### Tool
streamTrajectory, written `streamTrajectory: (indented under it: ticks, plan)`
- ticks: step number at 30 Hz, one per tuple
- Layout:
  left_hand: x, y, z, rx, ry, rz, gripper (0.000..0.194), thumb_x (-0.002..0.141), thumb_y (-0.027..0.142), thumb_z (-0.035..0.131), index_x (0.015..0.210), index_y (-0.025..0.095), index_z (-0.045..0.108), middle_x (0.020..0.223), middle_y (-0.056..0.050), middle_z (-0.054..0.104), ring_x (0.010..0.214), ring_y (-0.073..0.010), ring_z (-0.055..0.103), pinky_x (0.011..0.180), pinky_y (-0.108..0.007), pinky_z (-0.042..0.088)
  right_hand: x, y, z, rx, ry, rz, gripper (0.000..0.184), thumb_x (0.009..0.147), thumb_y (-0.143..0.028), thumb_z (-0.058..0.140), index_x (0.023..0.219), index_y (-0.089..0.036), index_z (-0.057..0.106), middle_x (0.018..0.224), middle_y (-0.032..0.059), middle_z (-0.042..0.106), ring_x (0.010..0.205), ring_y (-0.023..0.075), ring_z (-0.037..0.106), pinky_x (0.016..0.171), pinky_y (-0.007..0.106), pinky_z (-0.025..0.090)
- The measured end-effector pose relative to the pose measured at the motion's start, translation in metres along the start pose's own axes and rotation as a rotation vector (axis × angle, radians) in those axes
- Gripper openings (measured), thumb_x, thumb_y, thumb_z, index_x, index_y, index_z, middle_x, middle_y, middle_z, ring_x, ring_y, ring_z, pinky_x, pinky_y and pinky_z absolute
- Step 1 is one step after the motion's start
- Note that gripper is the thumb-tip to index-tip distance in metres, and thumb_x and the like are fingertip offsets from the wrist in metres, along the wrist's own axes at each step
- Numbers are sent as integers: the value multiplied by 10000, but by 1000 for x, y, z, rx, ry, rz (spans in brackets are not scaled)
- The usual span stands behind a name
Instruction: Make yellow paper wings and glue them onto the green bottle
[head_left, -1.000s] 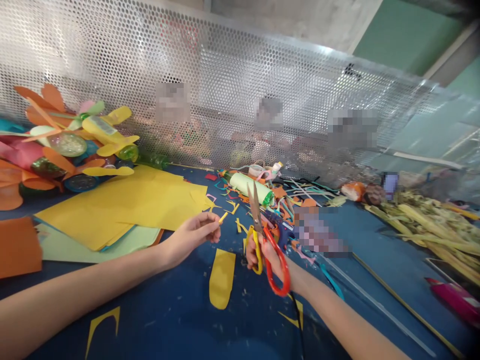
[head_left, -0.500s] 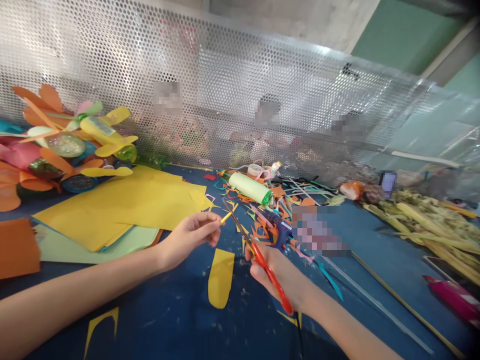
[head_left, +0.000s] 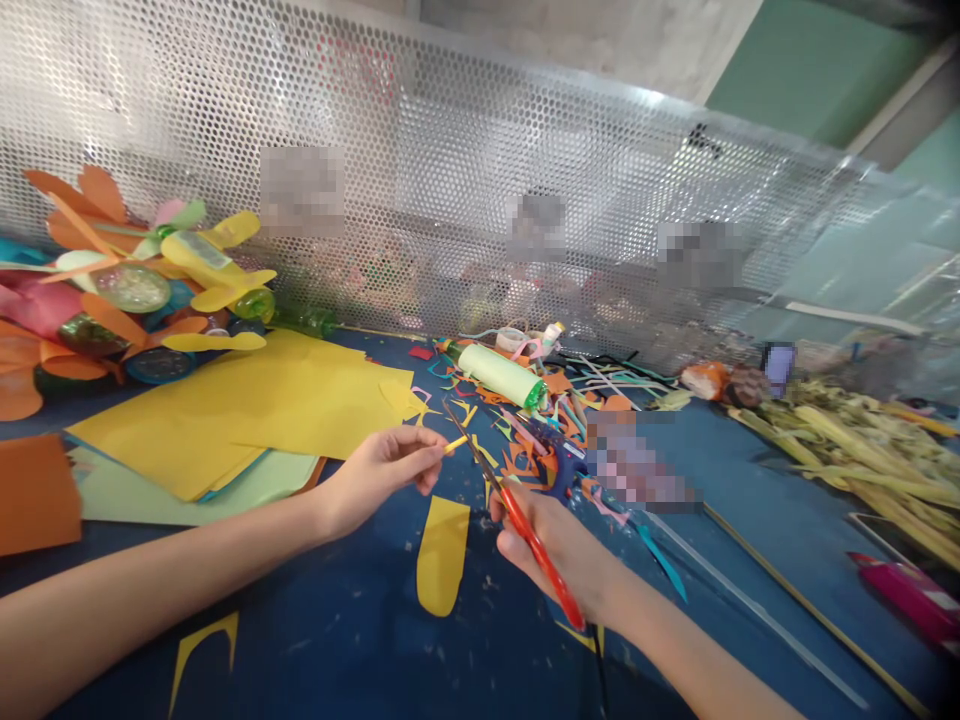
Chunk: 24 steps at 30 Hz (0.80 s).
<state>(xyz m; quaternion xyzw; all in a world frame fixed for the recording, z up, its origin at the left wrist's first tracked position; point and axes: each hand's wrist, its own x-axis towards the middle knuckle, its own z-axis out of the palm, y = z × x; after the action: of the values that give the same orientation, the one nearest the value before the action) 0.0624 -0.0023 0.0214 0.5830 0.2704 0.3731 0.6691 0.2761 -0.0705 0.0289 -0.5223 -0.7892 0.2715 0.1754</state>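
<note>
Yellow strip (head_left: pixel 456 443) on near side of wrapped bottle (head_left: pixel 495 373): looks light, probably bendable; best pinched at end, as left hand's (head_left: pixel 401 462) thumb and fingers do. Right hand (head_left: pixel 576 555), also bottle's near side, grips scissors (head_left: pixel 519 508); likely rigid, heavier, best held by handles.

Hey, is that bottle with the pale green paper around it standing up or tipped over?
Tipped over: the bottle lies lengthwise on its side, its bare green end facing sideways, among paper scraps.
</note>
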Motion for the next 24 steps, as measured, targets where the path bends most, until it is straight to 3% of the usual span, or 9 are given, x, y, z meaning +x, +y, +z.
streamTrajectory:
  ticks: [9, 18, 24]
  plan:
    - [0, 1, 0, 7, 4, -8, 171, 813, 308, 566, 856, 143, 572, 624, 29, 522, 560, -69, 464, 589, -210, 383, 2, 2, 3, -57, 53, 58, 247, 785, -388, 489, 702, -216, 331, 589, -41, 410, 493, 106, 315, 496, 232, 256]
    - [2, -2, -1, -26, -19, -15, 169, 823, 308, 551, 843, 141, 565, 638, 22, 531, 570, -72, 471, 598, -213, 379, 7, 8, 7, -50, 101, 9, 270, 791, -418, 437, 658, -213, 322, 556, -46, 384, 473, 104, 312, 494, 235, 256]
    - [6, -2, -3, -89, 12, -45, 170, 807, 308, 572, 823, 142, 536, 667, 15, 557, 602, -81, 504, 644, -229, 398, 13, 15, 12, -28, 200, 6, 398, 809, -514, 385, 569, -209, 295, 518, -43, 329, 463, 104, 342, 457, 233, 269]
